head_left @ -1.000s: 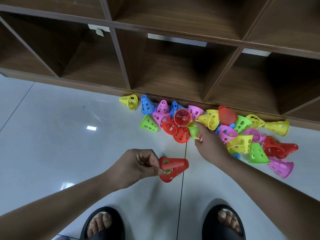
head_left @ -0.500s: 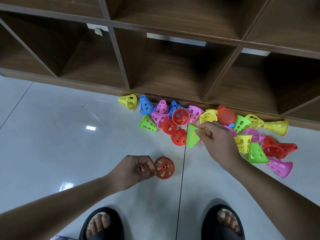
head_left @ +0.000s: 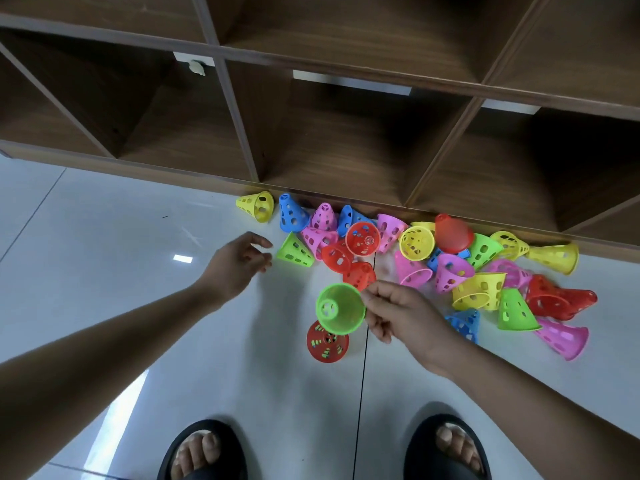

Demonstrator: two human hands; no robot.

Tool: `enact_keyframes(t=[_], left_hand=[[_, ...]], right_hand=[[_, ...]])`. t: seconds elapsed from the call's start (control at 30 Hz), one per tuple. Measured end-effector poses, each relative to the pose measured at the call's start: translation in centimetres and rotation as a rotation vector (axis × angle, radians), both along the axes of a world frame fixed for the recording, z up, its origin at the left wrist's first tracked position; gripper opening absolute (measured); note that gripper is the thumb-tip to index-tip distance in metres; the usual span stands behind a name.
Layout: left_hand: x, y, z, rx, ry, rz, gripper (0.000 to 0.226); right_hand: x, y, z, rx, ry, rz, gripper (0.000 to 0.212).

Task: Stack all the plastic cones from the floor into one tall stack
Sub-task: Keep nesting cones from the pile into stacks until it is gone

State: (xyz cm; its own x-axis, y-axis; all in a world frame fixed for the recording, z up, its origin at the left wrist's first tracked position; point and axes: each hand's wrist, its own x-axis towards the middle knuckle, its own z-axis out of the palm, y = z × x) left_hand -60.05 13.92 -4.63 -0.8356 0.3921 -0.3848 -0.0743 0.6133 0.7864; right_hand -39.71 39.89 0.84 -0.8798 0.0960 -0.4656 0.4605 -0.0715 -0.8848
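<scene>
Item: green perforated plastic cone [head_left: 340, 308], held off the white tiled floor [head_left: 104, 271], overlapping the far edge of the upright red perforated plastic cone [head_left: 327, 342] that is the likely stack base; axis runs nearly toward the camera, tilted, narrow end leftward; which end faces down is unclear. Right hand [head_left: 401, 315]: nearer, pinching the green rim between thumb and fingertips; left hand [head_left: 239, 263]: fingers loosely spread, holding nothing, just short of a lime-green cone lying on its side [head_left: 295, 251]. Remaining cones lie scattered along the wooden shelf unit [head_left: 346, 150].
</scene>
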Motion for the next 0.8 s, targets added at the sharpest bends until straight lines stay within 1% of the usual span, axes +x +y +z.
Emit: enact_keyframes(t=[0.1, 0.23, 0.3, 0.37, 0.47, 0.57, 0.7, 0.8], left_hand=[[-1.9, 0.5, 0.2, 0.028, -0.002, 0.103, 0.021], [-4.2, 1.4, 0.6, 0.070, -0.059, 0.173, 0.043], [-5.4, 1.8, 0.5, 0.085, -0.128, 0.182, 0.054], [-6.4, 2.2, 0.2, 0.133, -0.239, 0.207, 0.062], [-7.4, 2.7, 0.0, 0.257, -0.387, 0.255, 0.066], [-7.8, 3.1, -0.4, 0.338, -0.456, 0.303, 0.066], [-8.2, 3.0, -1.3, 0.335, -0.470, 0.338, 0.066], [-7.8, 2.5, -1.7, 0.349, -0.439, 0.369, 0.060]], right_hand=[[0.6, -1.0, -1.3, 0.014, -0.080, 0.092, 0.022], [1.2, -2.1, -2.3, 0.076, -0.143, 0.170, 0.026], [1.3, -2.4, -2.6, 0.135, -0.166, 0.200, 0.026], [1.4, -2.5, -3.0, 0.194, -0.196, 0.207, 0.026], [1.5, -2.4, -3.4, 0.214, -0.230, 0.183, 0.020], [1.5, -2.1, -3.6, 0.222, -0.234, 0.159, 0.013], [1.4, -1.5, -3.9, 0.266, -0.225, 0.144, 0.012], [1.1, -0.9, -4.2, 0.319, -0.198, 0.124, 0.012]])
